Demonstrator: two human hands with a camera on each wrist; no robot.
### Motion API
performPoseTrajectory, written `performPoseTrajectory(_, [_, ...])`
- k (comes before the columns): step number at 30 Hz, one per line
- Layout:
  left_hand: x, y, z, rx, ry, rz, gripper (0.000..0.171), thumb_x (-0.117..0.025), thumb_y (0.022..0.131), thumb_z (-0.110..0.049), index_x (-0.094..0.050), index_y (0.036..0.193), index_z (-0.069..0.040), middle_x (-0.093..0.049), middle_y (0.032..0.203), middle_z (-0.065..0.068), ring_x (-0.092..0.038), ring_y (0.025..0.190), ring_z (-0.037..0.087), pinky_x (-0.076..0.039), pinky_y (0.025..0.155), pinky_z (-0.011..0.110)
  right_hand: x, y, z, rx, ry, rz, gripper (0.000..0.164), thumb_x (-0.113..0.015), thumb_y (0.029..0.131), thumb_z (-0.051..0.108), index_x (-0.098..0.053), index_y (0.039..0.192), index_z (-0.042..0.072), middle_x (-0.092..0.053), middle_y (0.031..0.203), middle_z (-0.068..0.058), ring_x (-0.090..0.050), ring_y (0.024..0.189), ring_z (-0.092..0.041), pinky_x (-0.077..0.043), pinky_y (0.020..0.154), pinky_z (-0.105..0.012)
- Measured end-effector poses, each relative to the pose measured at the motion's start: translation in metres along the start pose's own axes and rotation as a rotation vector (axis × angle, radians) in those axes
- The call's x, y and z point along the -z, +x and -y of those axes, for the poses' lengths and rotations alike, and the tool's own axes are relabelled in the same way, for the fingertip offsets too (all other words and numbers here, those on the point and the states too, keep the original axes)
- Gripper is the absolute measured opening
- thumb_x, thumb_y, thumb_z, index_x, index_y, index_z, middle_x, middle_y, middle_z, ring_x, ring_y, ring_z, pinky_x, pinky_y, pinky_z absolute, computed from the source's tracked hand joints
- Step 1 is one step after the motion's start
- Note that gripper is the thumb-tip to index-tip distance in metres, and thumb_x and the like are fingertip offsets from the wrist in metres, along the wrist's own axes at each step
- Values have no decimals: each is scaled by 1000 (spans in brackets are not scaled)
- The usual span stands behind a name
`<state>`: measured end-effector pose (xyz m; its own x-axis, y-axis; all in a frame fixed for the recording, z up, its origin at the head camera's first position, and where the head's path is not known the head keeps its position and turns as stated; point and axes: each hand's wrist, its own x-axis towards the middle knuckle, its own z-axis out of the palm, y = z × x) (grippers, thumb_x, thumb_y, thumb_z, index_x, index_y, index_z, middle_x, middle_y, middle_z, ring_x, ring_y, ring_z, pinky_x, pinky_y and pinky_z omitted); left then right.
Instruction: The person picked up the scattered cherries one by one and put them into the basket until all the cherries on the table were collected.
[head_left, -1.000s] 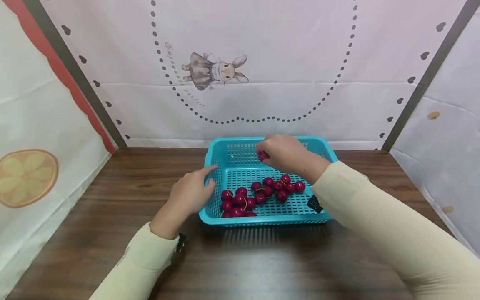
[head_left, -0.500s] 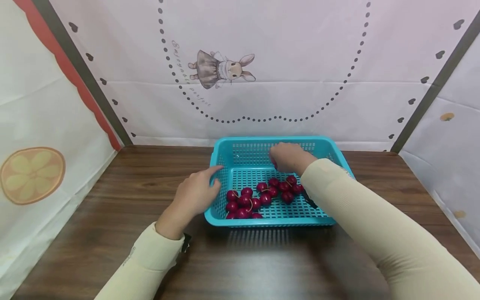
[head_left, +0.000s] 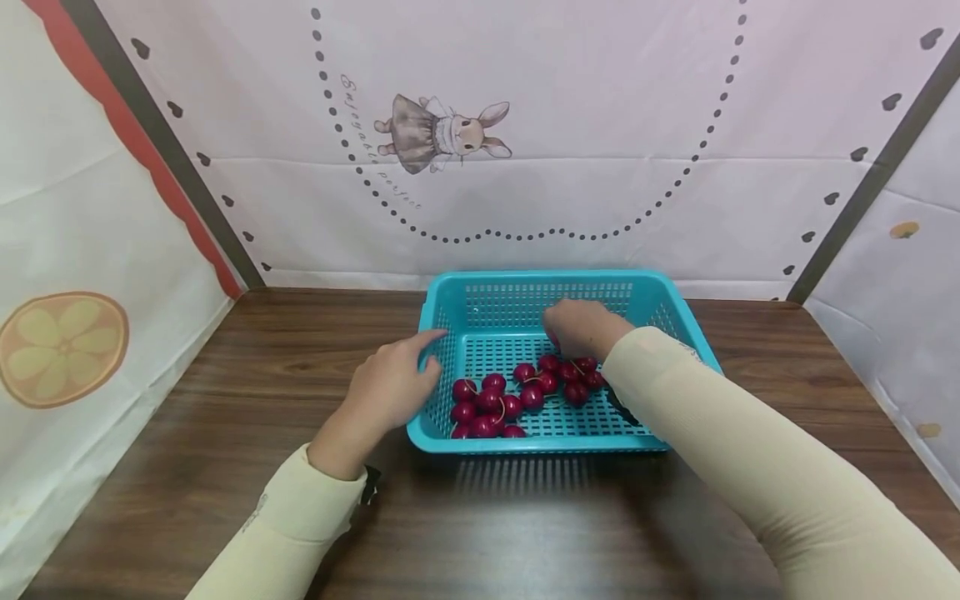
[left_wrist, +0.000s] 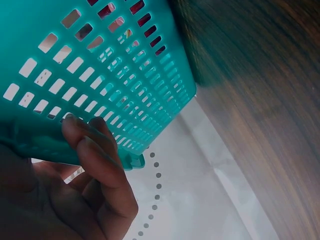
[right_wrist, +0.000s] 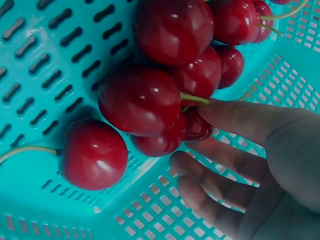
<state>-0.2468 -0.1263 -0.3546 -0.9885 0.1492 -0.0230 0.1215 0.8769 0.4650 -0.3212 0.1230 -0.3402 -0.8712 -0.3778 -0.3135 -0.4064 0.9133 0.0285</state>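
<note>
A blue-green perforated basket point(head_left: 540, 444) stands on the table with several dark red cherries point(head_left: 489, 400) inside, grouped toward its front left and middle. My left hand point(head_left: 386, 387) grips the basket's left rim; in the left wrist view its fingertips point(left_wrist: 92, 155) curl up beneath the rim against the outer wall. Inside the basket, low over the back of the cherry group, is my right hand point(head_left: 581, 325). In the right wrist view its thumb point(right_wrist: 235, 117) and fingers pinch a cherry point(right_wrist: 197, 125), partly hidden behind other cherries. One cherry point(right_wrist: 95, 155) with a long stem lies apart.
The brown wooden table point(head_left: 225, 467) spreads around the basket. Close behind the basket rises a white cloth wall point(head_left: 585, 100) printed with a rabbit and dotted lines. Further cloth panels flank the left and right sides.
My right hand has gone down and slightly rightward into the basket with its cherry, next to the others. The left hand stays at the rim. The head view has shifted slightly.
</note>
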Motion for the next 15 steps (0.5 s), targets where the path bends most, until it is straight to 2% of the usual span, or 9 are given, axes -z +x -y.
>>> performPoseTrajectory(4, [0,1,1,-5,-2,-3,47,-47,90,-31,-42,137,-29,-48,58,6,-48,42,19,-36,36,25,-2,1,0,7,-35,-9,20,-67,80,9,-67,99,13,-66,88,-2,-61,77,-16,-53,77,-35])
performPoseTrajectory(7, [-2,1,4,9,-2,4,47,-47,90,-34,-41,137,-32,-50,61,8,-49,43,20,-36,36,25,-1,0,2,14,-22,-1,24,-68,80,11,-66,104,14,-67,94,-2,-62,84,-18,-53,80,-36])
performPoseTrajectory(9, [-4,1,7,4,-1,13,48,-46,91,-38,-38,138,-33,-60,77,9,-55,51,20,-40,39,24,1,-1,3,19,0,14,29,-68,80,14,-65,109,14,-66,103,-3,-62,94,-20,-51,85,-38])
performPoseTrajectory(11, [-5,1,10,-15,10,11,51,-44,92,-46,-34,140,-33,-64,102,10,-64,69,23,-48,44,27,5,-4,5,22,22,20,34,-69,80,17,-63,114,15,-65,111,-4,-61,103,-22,-49,90,-40])
performPoseTrajectory(13, [-6,1,13,-41,31,-3,58,-37,91,-56,-29,143,-33,-57,124,10,-65,91,28,-54,51,35,11,-9,7,36,48,3,37,-69,81,21,-62,117,16,-63,117,-4,-59,109,-23,-47,93,-42])
performPoseTrajectory(15, [-3,1,15,-60,65,-25,67,-30,88,-65,-24,145,-31,-50,133,13,-61,104,34,-55,58,43,19,-17,8,58,68,-39,38,-67,82,25,-61,119,17,-62,121,-5,-58,112,-23,-47,94,-42])
